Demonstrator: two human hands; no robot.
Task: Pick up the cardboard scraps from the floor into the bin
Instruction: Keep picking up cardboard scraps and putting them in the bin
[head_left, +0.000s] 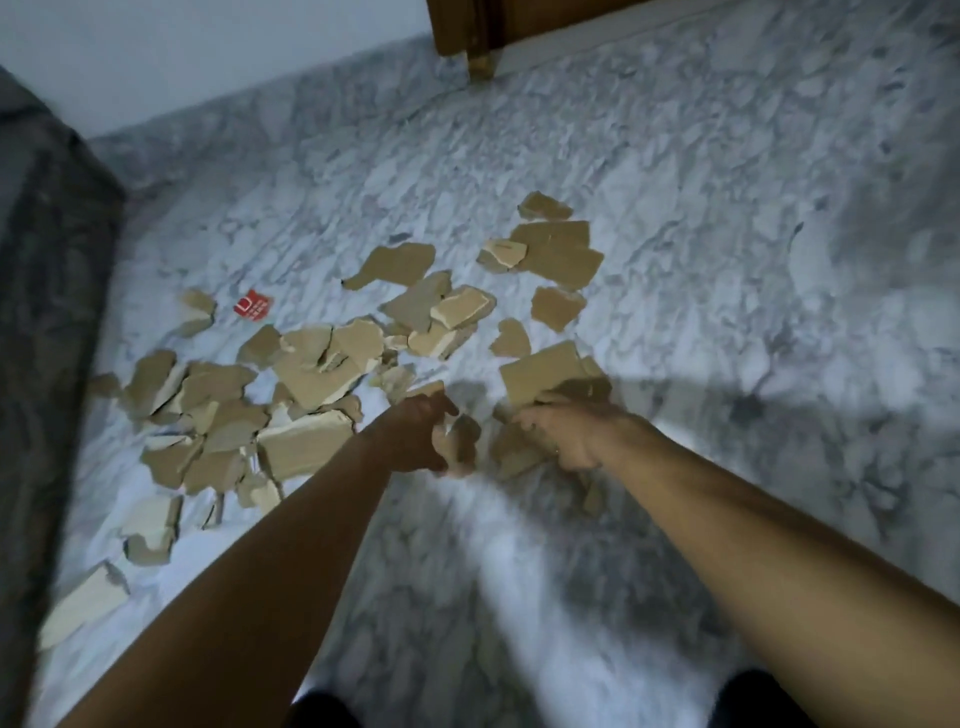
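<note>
Curled fingers of the left grip (418, 436) pinch one small cardboard scrap (460, 441). The right grip (563, 436) is closed around a bundle of scraps (511, 454), though blur hides how each finger lies. Both grips are low over the floor (675, 519), to the right of the red card (253, 305) and on its near side.

I think the step is gathering. It goes best if the pieces are stacked flat and squeezed firmly, so that thin ones do not slide out on the way to the bin, which is not in view. A dense heap (291, 415) lies just on the near side of the red card. The far pieces (558, 249) lie beyond the card, to its right.
</note>
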